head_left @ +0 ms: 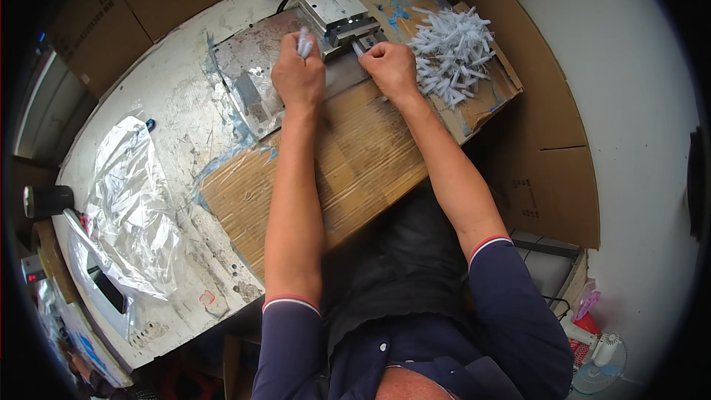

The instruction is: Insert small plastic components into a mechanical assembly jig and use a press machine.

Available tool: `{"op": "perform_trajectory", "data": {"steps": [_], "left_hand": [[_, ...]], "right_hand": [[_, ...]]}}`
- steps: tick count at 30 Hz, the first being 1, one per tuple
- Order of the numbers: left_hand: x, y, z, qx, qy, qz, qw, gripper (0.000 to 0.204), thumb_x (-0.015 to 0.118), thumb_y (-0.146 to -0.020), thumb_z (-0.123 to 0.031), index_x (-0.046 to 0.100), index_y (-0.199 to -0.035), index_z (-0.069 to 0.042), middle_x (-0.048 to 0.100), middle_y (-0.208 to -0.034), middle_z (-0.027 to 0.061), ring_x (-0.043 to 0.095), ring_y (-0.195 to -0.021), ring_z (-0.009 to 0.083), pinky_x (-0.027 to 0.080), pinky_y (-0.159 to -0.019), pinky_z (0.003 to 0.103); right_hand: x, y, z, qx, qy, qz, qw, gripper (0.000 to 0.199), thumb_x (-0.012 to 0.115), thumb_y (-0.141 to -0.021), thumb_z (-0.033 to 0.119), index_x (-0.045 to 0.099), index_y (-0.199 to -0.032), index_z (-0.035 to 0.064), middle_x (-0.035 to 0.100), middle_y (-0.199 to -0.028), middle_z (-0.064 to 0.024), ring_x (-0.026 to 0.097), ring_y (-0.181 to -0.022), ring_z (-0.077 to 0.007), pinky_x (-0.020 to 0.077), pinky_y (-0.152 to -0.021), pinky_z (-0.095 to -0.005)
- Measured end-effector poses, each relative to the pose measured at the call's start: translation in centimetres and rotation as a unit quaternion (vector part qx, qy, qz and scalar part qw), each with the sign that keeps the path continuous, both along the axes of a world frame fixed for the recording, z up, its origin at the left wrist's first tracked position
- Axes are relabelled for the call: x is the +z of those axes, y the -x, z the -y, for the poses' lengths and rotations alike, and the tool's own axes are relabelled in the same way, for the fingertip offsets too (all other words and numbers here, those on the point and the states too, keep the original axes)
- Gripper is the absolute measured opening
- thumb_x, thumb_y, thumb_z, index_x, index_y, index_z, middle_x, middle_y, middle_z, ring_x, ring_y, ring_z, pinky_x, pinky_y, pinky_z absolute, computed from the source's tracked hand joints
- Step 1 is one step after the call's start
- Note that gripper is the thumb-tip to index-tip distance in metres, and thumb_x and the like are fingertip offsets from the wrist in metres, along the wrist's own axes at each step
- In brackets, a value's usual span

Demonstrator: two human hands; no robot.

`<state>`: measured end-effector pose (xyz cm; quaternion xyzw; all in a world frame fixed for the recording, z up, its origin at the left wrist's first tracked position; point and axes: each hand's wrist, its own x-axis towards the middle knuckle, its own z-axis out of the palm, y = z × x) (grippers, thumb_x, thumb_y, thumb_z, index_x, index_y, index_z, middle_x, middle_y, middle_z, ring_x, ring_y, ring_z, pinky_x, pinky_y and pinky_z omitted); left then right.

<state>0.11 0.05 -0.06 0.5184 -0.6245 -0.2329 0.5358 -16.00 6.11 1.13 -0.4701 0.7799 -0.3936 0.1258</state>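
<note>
Plastic pcs (304,44) in L grip (298,76)

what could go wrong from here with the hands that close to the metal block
The right hand holds a translucent piece close to the metal block, so its fingers might get pinched if anything there moves. The loose pile of pieces lies near the edge of the cardboard, so a bump could spill some. The left hand grips small pieces that could slip.
</note>
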Motion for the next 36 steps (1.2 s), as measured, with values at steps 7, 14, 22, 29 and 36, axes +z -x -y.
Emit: {"op": "perform_trajectory", "data": {"steps": [7, 14, 22, 29, 36], "left_hand": [[2.3, 0.5, -2.4, -0.103, -0.066, 0.186, 0.975, 0.047, 0.079, -0.087, -0.046, 0.062, -0.112, -0.010, 0.075, -0.087, 0.0193, 0.073, -0.084, 0.0394, 0.055, -0.073, 0.047], [0.6, 0.9, -1.8, -0.092, -0.039, 0.241, 0.965, 0.045, 0.077, -0.089, -0.039, 0.054, -0.117, -0.011, 0.075, -0.087, 0.0189, 0.073, -0.083, 0.0400, 0.055, -0.071, 0.049], [-0.2, 1.3, -1.6, -0.071, 0.027, 0.241, 0.968, 0.038, 0.076, -0.090, -0.030, 0.054, -0.116, -0.013, 0.075, -0.090, 0.0160, 0.073, -0.083, 0.0376, 0.056, -0.070, 0.047], [-0.6, 1.6, -1.6, -0.071, 0.053, 0.250, 0.964, 0.032, 0.075, -0.089, -0.023, 0.057, -0.112, -0.012, 0.075, -0.094, 0.0151, 0.073, -0.086, 0.0365, 0.056, -0.071, 0.047], [-0.9, 1.2, -1.3, -0.070, 0.104, 0.230, 0.965, 0.019, 0.069, -0.091, -0.018, 0.059, -0.106, -0.010, 0.073, -0.092, 0.0160, 0.072, -0.085, 0.0376, 0.055, -0.070, 0.048]], "right_hand": [[-0.2, 0.9, -0.5, 0.008, 0.044, 0.071, 0.997, 0.019, 0.076, -0.083, 0.023, 0.078, -0.085, 0.0038, 0.075, -0.076, -0.0090, 0.071, -0.069, -0.0204, 0.0546, -0.067, -0.0335], [0.7, 1.9, -5.5, 0.022, 0.123, 0.068, 0.990, 0.016, 0.076, -0.087, 0.016, 0.074, -0.090, 0.0007, 0.073, -0.077, -0.0064, 0.068, -0.068, -0.0160, 0.0526, -0.064, -0.0319], [1.3, 3.0, -10.0, 0.135, 0.093, -0.291, 0.943, 0.012, 0.072, -0.085, 0.006, 0.072, -0.096, 0.0081, 0.066, -0.091, -0.0099, 0.067, -0.090, -0.0298, 0.0554, -0.071, -0.0422], [1.6, 3.3, -9.2, 0.186, 0.040, -0.360, 0.913, 0.002, 0.068, -0.086, 0.006, 0.066, -0.086, 0.0064, 0.061, -0.087, -0.0101, 0.063, -0.089, -0.0305, 0.0551, -0.070, -0.0426], [1.2, 1.9, -10.1, 0.188, 0.104, -0.274, 0.937, 0.006, 0.068, -0.085, 0.006, 0.063, -0.086, 0.0032, 0.064, -0.083, -0.0112, 0.067, -0.077, -0.0304, 0.0546, -0.066, -0.0423]]}}
